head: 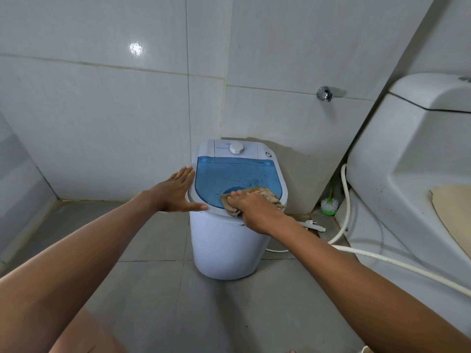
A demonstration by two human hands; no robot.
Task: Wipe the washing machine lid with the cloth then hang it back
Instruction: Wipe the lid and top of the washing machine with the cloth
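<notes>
A small white washing machine stands on the floor in the corner, with a see-through blue lid on top and a white dial behind it. My right hand presses a beige cloth onto the near right part of the lid, fingers curled over the fabric. My left hand lies flat with straight fingers against the machine's left rim, thumb along the front edge. Water droplets speckle the lid's far half.
A white toilet fills the right side, with a white hose running across the floor beside it. A green and white toilet brush stands in the gap. A chrome wall tap sticks out above. Grey floor tiles lie in front.
</notes>
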